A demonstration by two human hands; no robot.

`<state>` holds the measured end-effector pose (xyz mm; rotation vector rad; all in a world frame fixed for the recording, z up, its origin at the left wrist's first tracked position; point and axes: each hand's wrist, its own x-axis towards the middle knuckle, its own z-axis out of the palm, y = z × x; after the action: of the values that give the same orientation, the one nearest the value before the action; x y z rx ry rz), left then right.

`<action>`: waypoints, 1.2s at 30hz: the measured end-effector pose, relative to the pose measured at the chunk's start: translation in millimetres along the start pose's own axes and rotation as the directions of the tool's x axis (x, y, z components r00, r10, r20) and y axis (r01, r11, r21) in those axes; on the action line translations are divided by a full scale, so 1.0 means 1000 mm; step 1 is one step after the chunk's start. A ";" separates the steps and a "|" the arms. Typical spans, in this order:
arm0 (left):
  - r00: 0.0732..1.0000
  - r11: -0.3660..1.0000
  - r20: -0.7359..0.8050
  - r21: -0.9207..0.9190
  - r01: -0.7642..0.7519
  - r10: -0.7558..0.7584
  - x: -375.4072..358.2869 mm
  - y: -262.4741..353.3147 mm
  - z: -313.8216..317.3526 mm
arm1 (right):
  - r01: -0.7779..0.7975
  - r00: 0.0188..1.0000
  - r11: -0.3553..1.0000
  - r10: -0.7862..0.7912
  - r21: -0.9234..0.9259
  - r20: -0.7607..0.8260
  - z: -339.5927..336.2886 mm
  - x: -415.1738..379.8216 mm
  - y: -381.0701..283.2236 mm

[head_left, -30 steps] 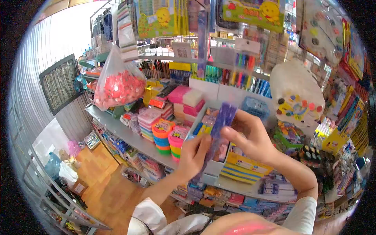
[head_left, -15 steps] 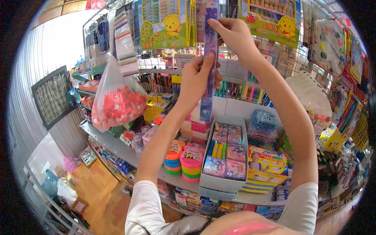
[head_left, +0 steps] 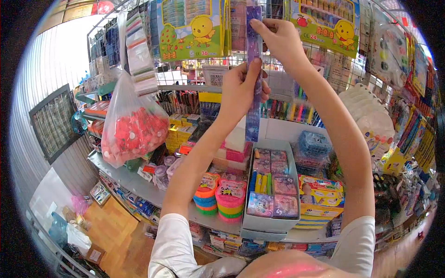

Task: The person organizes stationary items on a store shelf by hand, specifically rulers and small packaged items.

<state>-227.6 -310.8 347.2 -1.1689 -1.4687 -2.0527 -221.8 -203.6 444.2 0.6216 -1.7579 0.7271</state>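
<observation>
Upright in front of me is a long, narrow purple-blue ruler [head_left: 252, 124] with a speckled pattern, seemingly in a clear sleeve. My left hand [head_left: 239, 94] grips it around the middle, thumb on the front and fingers curled behind. Higher up, my right hand [head_left: 280, 42] pinches its right side near the top, the thumb lying across the front. Beyond the ruler is a wire rack, where a yellow-green chick pack [head_left: 190, 32] hangs left of it and a similar pack [head_left: 324, 25] hangs right. The fingers behind the ruler are partly hidden.
A grey box [head_left: 248, 222] of small patterned packs stands on the shelf below. Beside it are striped round tubs [head_left: 230, 199] and a yellow box [head_left: 320, 197]. A clear bag of red items [head_left: 134, 134] hangs at the left, and white palettes [head_left: 366, 113] at the right.
The view has shifted slightly, so the shelf goods sit a little lower. Both hands keep their hold on the ruler, which appears slightly farther right in the view.
</observation>
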 end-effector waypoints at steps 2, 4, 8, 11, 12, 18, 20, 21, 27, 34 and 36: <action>1.000 1.000 0.005 0.002 0.000 0.000 0.000 0.000 -0.001 | -0.030 0.999 0.999 0.030 0.021 0.012 0.001 0.000 0.003; 1.000 1.000 0.018 -0.008 0.008 -0.008 0.001 0.000 -0.002 | -0.046 0.999 0.998 0.046 0.036 0.019 0.001 0.000 0.006; 0.999 1.000 0.032 -0.016 0.013 -0.012 0.001 0.000 -0.005 | -0.068 0.998 0.995 0.066 0.073 0.023 0.004 -0.001 0.005; 0.998 0.999 0.043 -0.011 0.035 -0.035 0.004 -0.005 -0.007 | -0.111 0.993 0.994 0.110 0.019 0.053 0.007 0.003 0.015; 0.998 0.999 0.044 0.006 0.049 -0.050 0.008 -0.008 -0.008 | -0.127 0.990 0.992 0.128 -0.015 0.064 0.010 0.005 0.023; 0.986 0.988 0.063 -0.002 0.152 -0.152 0.031 -0.040 -0.017 | -0.187 0.976 0.957 0.207 -0.222 0.069 0.028 0.024 0.071; 0.987 0.989 0.053 -0.004 0.150 -0.150 0.036 -0.054 -0.019 | -0.260 0.955 0.930 0.288 -0.260 0.075 0.031 0.030 0.080; 0.989 0.989 0.030 -0.002 0.148 -0.147 0.037 -0.058 -0.020 | -0.295 0.941 0.914 0.328 -0.279 0.079 0.032 0.031 0.081; 0.976 0.961 -0.029 0.170 0.217 -0.215 0.036 -0.070 -0.026 | -0.341 0.907 0.889 0.397 -0.304 0.143 0.030 0.030 0.081; 0.990 0.347 -0.034 0.935 0.079 -0.135 -0.034 -0.073 -0.059 | -0.221 0.828 0.882 0.395 -0.417 0.398 -0.042 -0.031 0.013; 0.990 0.368 -0.078 0.929 0.029 0.120 -0.077 -0.032 -0.052 | -0.232 0.789 0.864 0.436 -0.446 0.433 -0.094 -0.059 -0.035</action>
<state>-225.7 -357.6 261.3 -0.5145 -2.0235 -0.8204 -120.3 -154.5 414.8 0.2398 -2.4904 0.4548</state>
